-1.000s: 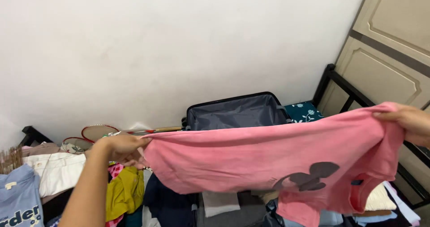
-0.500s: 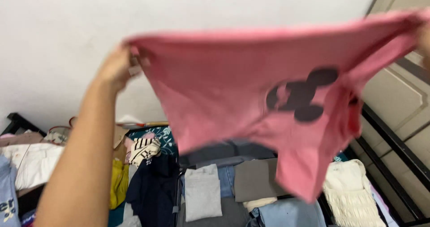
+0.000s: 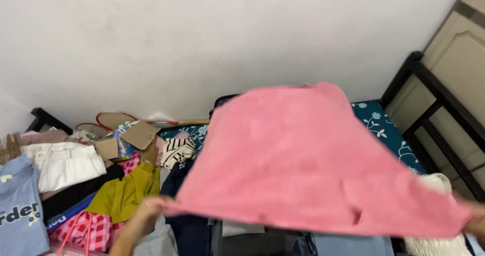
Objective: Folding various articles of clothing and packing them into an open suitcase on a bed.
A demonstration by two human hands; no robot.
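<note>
Fingers of the left hand (image 3: 151,208), at lower left, are closed on one corner of the pink T-shirt (image 3: 308,160); the pinch itself is blurred but the cloth starts right at the fingertips. The right hand (image 3: 477,224) shows only as a sliver at the lower right edge, where the opposite corner of the shirt ends; its fingers are out of view, so whether they are closed on the cloth cannot be told, though the taut edge suggests a grip there.

Change since the preceding views: half a second ago the shirt was raised high between the two hands with its dark printed motif facing the camera; now both hands are low and the shirt billows out flat ahead of them, motif no longer visible. This reads as the downstroke of a shake-out, the garment being spread for laying down.

Position of the shirt: stretched between the two hands along its near edge, the far edge floating away from the person above the open dark suitcase (image 3: 237,236), not yet resting on it.

Surroundings: a bed with a teal flower-patterned sheet (image 3: 389,134) and black metal frame (image 3: 439,99); to the left, a mustard garment (image 3: 124,195), a white folded garment (image 3: 63,165), a red checked cloth (image 3: 93,225), badminton rackets (image 3: 116,119) against the white wall (image 3: 202,43).
</note>
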